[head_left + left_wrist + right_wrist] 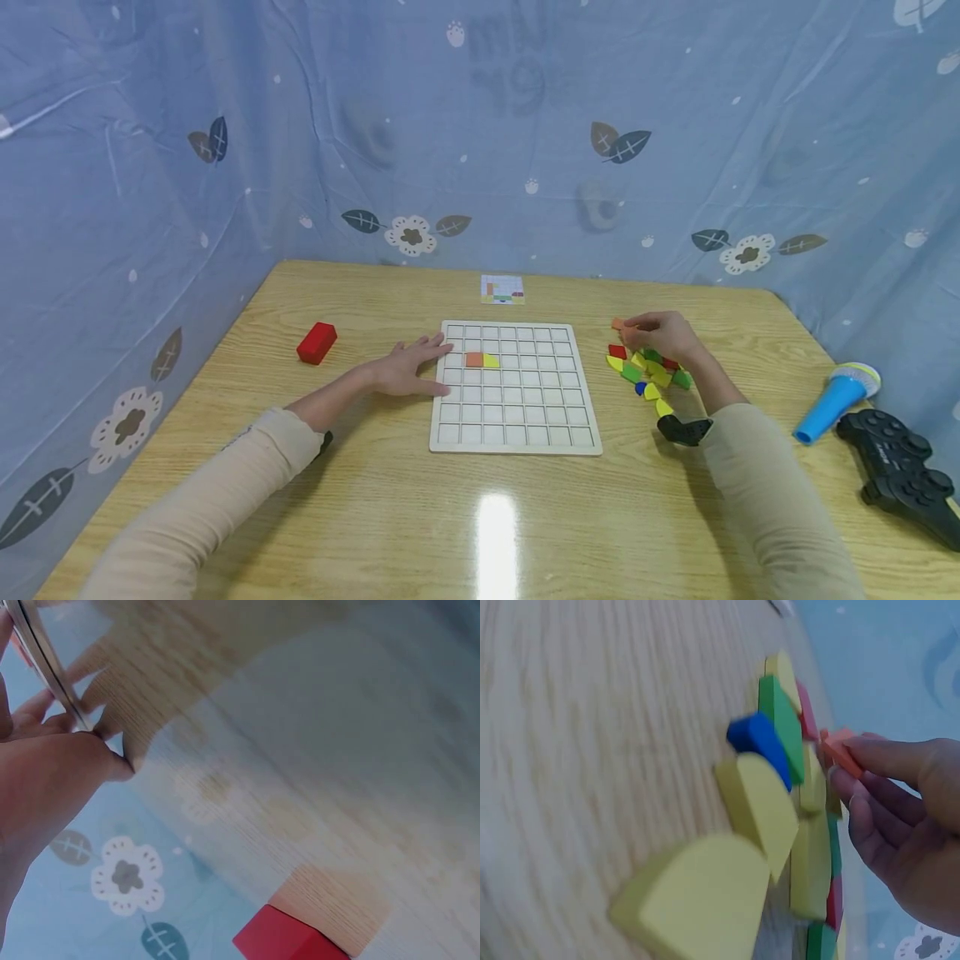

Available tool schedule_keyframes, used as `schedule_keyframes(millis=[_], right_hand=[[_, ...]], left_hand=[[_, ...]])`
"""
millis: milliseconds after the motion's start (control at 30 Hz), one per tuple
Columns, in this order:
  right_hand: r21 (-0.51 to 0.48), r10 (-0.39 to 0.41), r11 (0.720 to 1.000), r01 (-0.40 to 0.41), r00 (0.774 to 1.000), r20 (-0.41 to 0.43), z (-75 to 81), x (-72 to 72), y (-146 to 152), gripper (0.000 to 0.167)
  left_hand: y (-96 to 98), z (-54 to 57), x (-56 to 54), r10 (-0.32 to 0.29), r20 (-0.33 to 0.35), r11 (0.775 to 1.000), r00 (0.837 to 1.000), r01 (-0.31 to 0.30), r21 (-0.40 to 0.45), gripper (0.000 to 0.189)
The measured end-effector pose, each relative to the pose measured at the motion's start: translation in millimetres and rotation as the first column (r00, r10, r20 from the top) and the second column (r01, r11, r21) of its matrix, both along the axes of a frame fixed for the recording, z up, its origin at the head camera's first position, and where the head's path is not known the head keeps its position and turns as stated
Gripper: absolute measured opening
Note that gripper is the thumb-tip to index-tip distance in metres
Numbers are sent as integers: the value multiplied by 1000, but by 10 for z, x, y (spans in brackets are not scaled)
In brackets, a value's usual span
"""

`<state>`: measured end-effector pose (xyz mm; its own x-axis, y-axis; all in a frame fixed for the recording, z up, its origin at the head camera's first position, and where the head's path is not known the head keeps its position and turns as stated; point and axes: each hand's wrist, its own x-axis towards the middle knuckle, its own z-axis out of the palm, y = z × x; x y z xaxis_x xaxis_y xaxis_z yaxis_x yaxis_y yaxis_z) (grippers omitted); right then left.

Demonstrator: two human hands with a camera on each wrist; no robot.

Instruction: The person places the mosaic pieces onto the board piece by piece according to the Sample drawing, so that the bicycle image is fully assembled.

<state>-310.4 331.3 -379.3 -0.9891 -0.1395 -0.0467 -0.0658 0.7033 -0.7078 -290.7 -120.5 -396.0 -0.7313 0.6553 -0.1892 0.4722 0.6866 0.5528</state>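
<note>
Pinching an orange piece [843,754] between thumb and fingers, the right hand [666,335] is working at the far side of a cluster of loose pieces, to the right of the grid board [513,414]. A second orange piece [617,323] is lying just beside this grip. Near the same hand, a blue piece [759,744], a green piece [632,374], a red piece [617,352] and several yellow pieces [697,900] are lying close together, some of them touching.

The left hand [401,369] is resting at the left edge of the board, its fingers spread apart and its thumb extending over the rim; it is gripping nothing.

The board is lying flat on the wooden table [375,517]. An orange tile [474,359] and a yellow tile [491,361] are occupying adjacent cells in its far left area.

A printed card [502,289] is lying beyond the far edge of the board. A red block [317,343] is sitting well apart at the left. At the right, a blue microphone [834,404] is lying just beside a black game controller [896,467].
</note>
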Motion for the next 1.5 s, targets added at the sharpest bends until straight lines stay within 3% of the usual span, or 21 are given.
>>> schedule_keyframes(millis=[233,433,667,1100,1500], right_hand=[[-141,-34,989,48,995,97,94,25,-213,42],[-224,20,974,17,987,161,97,4,-439,42],[-356,93,934,-4,968,232,32,-3,-672,39],[-351,191,931,-100,953,234,16,48,-1185,32],[-375,203,923,-82,933,297,11,53,-1586,27]], left_hand=[[1,13,19,-2,-1,1000,1000,2,5,82],[2,21,35,-3,0,1000,1000,3,14,82],[8,-2,25,-4,-6,1000,1000,4,11,81],[-2,-34,0,-4,-17,1000,1000,4,9,81],[7,-11,11,11,5,1000,1000,-11,5,82]])
